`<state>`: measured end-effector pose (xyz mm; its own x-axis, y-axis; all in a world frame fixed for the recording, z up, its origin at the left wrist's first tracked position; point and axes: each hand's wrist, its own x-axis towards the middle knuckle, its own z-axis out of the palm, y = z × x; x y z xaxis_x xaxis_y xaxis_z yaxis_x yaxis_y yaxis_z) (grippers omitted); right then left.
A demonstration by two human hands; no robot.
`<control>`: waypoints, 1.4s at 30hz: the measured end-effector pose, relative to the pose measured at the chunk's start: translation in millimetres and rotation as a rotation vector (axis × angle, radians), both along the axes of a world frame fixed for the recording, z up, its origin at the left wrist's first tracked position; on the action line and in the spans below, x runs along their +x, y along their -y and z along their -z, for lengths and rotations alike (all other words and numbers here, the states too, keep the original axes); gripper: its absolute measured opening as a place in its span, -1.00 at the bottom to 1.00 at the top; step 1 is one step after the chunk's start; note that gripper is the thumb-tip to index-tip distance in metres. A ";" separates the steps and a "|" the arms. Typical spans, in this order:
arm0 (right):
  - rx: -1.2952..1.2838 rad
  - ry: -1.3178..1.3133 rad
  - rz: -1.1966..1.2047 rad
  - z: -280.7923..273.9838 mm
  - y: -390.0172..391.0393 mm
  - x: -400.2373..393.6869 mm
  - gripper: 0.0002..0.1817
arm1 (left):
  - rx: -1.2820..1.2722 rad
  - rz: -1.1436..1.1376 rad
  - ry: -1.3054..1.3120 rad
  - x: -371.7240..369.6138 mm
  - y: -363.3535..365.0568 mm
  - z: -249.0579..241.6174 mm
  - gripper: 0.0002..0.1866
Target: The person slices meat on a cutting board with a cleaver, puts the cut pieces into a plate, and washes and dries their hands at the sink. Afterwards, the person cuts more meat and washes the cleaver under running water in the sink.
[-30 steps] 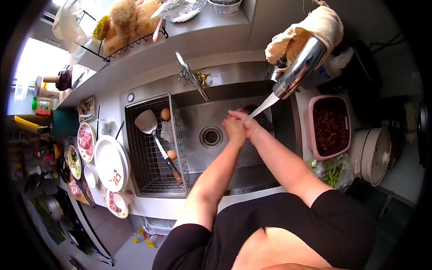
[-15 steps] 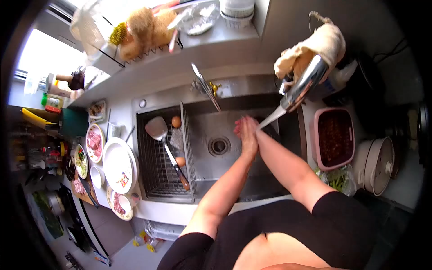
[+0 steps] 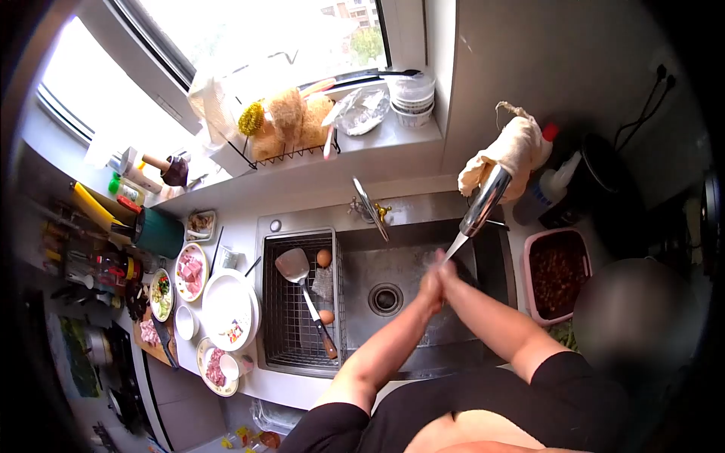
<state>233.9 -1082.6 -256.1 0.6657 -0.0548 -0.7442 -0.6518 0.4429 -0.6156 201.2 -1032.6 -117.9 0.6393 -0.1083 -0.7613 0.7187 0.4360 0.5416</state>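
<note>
Both hands' (image 3: 436, 281) grip empty (palms pressed together) over sink (image 3: 423, 325), eggs (image 3: 324, 258) in rack (image 3: 291, 332).

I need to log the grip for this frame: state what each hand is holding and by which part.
Nothing is held. The left hand and right hand are pressed palm to palm under the water stream from the faucet, over the sink.

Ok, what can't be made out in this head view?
- Left hand and right hand: pressed together under the water stream, motion-blurred; fingers indistinct.
- Blurred grey patch at right hides whatever lies behind it.
- Pink tub: contents dark, too small to identify.
- Plates left of the sink: food too small to name.
</note>
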 end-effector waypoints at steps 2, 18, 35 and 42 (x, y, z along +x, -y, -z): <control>-0.096 0.075 0.001 -41.2 -12.4 -14.3 -0.41 | -0.061 0.035 0.168 8.3 -6.9 31.7 -0.57; 0.051 0.029 0.064 -147.4 -28.5 -30.1 -0.35 | -0.236 0.116 0.109 19.7 -27.2 69.9 -0.65; -0.859 0.609 -0.423 -93.1 -4.7 24.8 -0.65 | 0.041 -0.201 0.208 4.7 4.8 -9.0 -0.65; -0.753 0.814 -1.173 -152.9 37.2 -5.1 -0.59 | -0.062 0.280 0.120 16.7 -21.4 -23.6 -0.40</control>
